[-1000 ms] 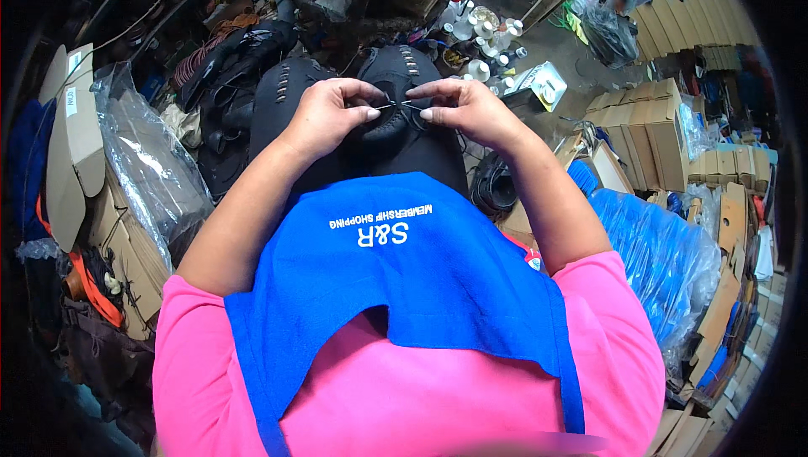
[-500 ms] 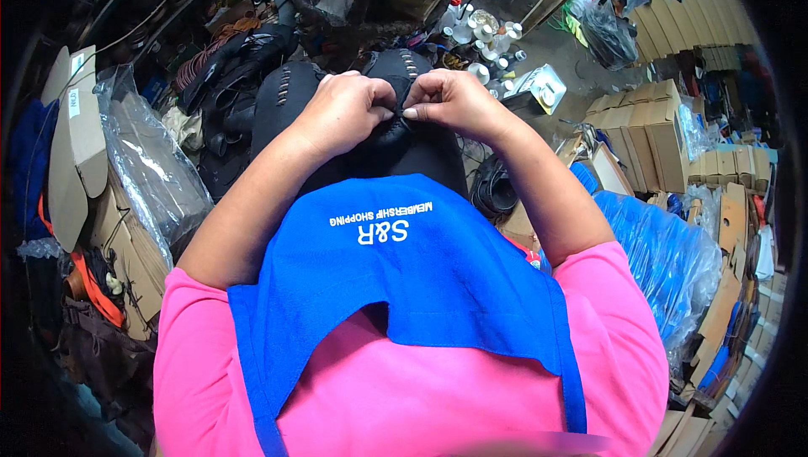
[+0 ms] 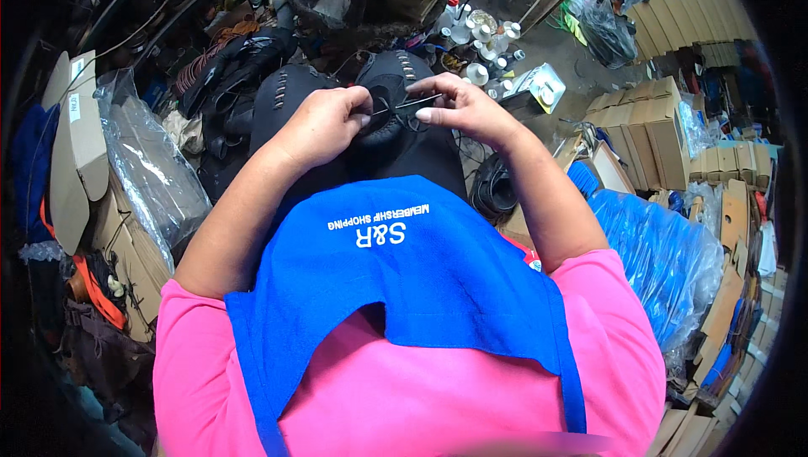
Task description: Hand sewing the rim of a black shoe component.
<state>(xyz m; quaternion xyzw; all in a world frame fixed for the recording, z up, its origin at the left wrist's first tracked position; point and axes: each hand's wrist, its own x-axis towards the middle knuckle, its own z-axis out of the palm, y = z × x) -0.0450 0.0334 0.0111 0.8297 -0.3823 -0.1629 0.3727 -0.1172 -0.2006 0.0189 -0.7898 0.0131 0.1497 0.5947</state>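
Resting on my lap, between my thighs, is a black piece that looks like a shoe (image 3: 376, 139). My left hand (image 3: 330, 126) is at its left side, thumb and fingertips pinched on a thin strand (image 3: 381, 111) that reaches toward the middle of the piece. On the other side my right hand (image 3: 465, 108) pinches a thin dark stick-like thing (image 3: 418, 103), perhaps a needle or a lace end; it is too fine to tell. It points left over the black piece. Both hands are apart, above my knees.
Black shoes (image 3: 220, 108) lie heaped on the left, and another black shoe (image 3: 495, 188) is right of my thigh. White bottles (image 3: 484, 34) stand ahead. Cardboard boxes (image 3: 644, 133) and a plastic-wrapped blue stack (image 3: 652, 255) are on the right. A clear plastic bag (image 3: 151, 162) sits left.
My hands have moved apart, the left one left and slightly down, the right one slightly right. The thin strand and the dark stick-like thing now show between them.
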